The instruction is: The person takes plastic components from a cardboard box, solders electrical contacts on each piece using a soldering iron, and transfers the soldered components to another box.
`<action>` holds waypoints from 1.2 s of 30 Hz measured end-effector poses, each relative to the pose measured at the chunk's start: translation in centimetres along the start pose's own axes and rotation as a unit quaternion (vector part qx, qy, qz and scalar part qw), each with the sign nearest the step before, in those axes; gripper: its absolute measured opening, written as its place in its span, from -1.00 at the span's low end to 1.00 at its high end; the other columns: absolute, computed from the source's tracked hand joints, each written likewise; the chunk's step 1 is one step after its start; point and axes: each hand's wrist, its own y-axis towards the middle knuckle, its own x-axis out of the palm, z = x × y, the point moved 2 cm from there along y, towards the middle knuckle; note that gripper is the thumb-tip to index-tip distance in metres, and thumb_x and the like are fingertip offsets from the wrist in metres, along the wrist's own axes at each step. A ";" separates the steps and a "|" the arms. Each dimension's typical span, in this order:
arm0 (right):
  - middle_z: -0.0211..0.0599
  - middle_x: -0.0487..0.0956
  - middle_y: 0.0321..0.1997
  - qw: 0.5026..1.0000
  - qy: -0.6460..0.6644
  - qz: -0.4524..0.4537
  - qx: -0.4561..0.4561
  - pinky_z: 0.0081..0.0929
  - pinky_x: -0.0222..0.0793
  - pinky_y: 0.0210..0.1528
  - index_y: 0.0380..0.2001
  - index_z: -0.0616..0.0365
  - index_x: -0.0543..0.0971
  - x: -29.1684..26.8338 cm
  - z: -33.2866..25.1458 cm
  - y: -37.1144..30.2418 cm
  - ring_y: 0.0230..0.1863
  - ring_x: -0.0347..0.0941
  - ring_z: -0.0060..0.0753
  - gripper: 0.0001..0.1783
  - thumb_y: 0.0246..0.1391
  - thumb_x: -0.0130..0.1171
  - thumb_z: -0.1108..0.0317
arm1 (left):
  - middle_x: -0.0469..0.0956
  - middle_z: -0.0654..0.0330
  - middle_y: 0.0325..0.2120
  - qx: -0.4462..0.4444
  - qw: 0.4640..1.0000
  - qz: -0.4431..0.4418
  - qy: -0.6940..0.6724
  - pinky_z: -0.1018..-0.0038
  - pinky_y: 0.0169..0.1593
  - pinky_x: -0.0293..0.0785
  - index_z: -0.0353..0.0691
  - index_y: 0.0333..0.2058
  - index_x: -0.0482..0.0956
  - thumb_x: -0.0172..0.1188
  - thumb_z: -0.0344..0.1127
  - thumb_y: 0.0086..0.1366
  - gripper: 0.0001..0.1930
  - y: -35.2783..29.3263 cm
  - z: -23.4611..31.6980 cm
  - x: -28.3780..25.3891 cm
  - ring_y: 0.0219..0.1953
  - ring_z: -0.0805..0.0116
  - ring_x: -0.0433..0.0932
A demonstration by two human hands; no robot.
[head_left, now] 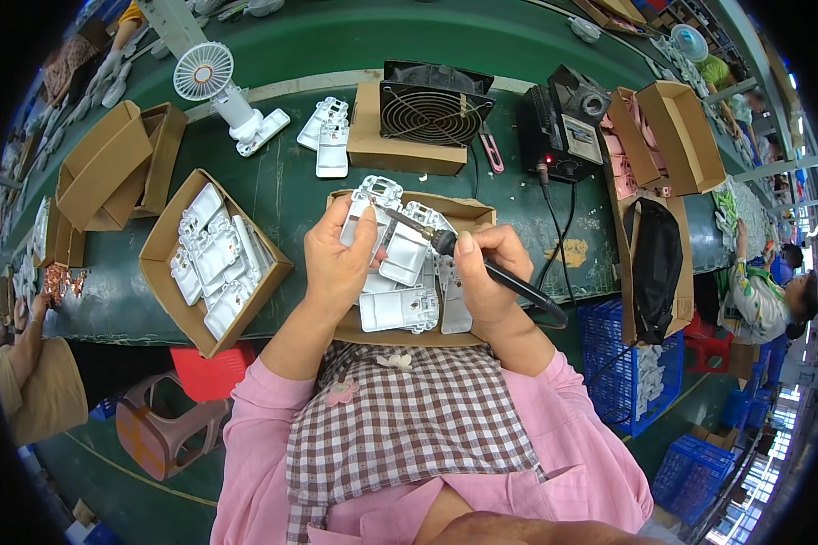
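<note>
Between the fingers and thumb of my left hand is a white plastic housing, lifted above an open cardboard box. My right hand grips the dark handle of a soldering iron. The iron's metal tip points left, close to the housing; whether it touches I cannot tell. More white plastic parts lie in the cardboard box under both hands. A black soldering station with a red light stands at the back right, a cable running from it.
At left, a cardboard box holds several white housings. Behind stand a small white fan, a black box fan on cardboard and a pink-handled tool. A black pouch lies at right, above a blue crate. Other people work on both sides.
</note>
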 end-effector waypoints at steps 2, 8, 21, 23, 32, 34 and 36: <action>-0.43 0.46 -0.63 1.000 -0.001 -0.001 0.002 -0.68 0.17 -0.60 -0.51 0.21 0.43 0.0 0.0 0.0 -0.63 0.28 -0.73 -0.84 0.05 0.21 0.47 | 0.51 0.31 -0.54 0.000 1.000 0.000 0.001 0.68 -0.60 0.37 -0.32 -0.19 0.50 0.05 -0.39 0.32 -0.84 0.0 0.1 0.0 -0.61 0.62 0.47; -0.42 0.47 -0.61 0.999 0.033 0.015 0.020 -0.69 0.18 -0.57 -0.49 0.22 0.42 -0.1 0.3 -0.3 -0.61 0.28 -0.74 -0.85 0.06 0.20 0.47 | 0.51 0.32 -0.56 -0.001 1.000 -0.001 0.000 0.68 -0.60 0.36 -0.31 -0.20 0.51 0.04 -0.40 0.32 -0.85 0.0 -0.1 0.0 -0.62 0.63 0.47; -0.40 0.50 -0.58 0.999 0.045 0.004 0.027 -0.70 0.22 -0.53 -0.48 0.23 0.44 -0.4 0.4 -0.3 -0.58 0.30 -0.74 -0.85 0.07 0.20 0.46 | 0.51 0.34 -0.60 0.000 1.000 -0.012 0.013 0.68 -0.62 0.34 -0.30 -0.18 0.54 0.07 -0.41 0.30 -0.83 -0.2 -0.2 0.3 -0.64 0.66 0.44; -0.40 0.50 -0.58 0.999 0.043 0.003 0.030 -0.71 0.22 -0.53 -0.48 0.23 0.44 -0.4 0.2 -0.2 -0.58 0.31 -0.73 -0.85 0.07 0.20 0.46 | 0.51 0.34 -0.61 -0.001 1.000 -0.012 0.018 0.68 -0.62 0.34 -0.30 -0.17 0.54 0.07 -0.41 0.30 -0.83 -0.3 -0.2 0.3 -0.64 0.67 0.44; -0.43 0.47 -0.59 0.999 0.022 0.004 0.033 -0.68 0.19 -0.55 -0.48 0.22 0.42 0.1 -0.1 0.0 -0.59 0.26 -0.73 -0.85 0.08 0.19 0.46 | 0.53 0.32 -0.59 0.005 1.000 -0.012 0.025 0.67 -0.61 0.35 -0.31 -0.16 0.53 0.07 -0.40 0.29 -0.82 0.0 -0.2 -0.1 -0.64 0.66 0.44; -0.42 0.44 -0.58 0.999 -0.007 0.028 -0.039 -0.66 0.18 -0.54 -0.48 0.20 0.39 -0.1 0.7 -0.3 -0.58 0.26 -0.69 -0.86 0.06 0.15 0.49 | 0.55 0.29 -0.58 0.015 0.999 -0.005 0.035 0.64 -0.59 0.38 -0.33 -0.17 0.53 0.09 -0.38 0.28 -0.81 0.1 -0.4 -0.4 -0.63 0.64 0.46; -0.40 0.31 -0.63 0.992 0.080 0.085 -0.048 -0.64 0.09 -0.55 -0.55 0.13 0.26 0.2 -0.1 -0.2 -0.65 0.13 -0.63 -0.81 0.09 0.00 0.42 | 0.58 0.21 -0.56 0.005 0.998 -0.004 0.056 0.58 -0.54 0.41 -0.33 -0.20 0.54 0.11 -0.37 0.25 -0.81 0.2 -0.5 -0.4 -0.62 0.55 0.51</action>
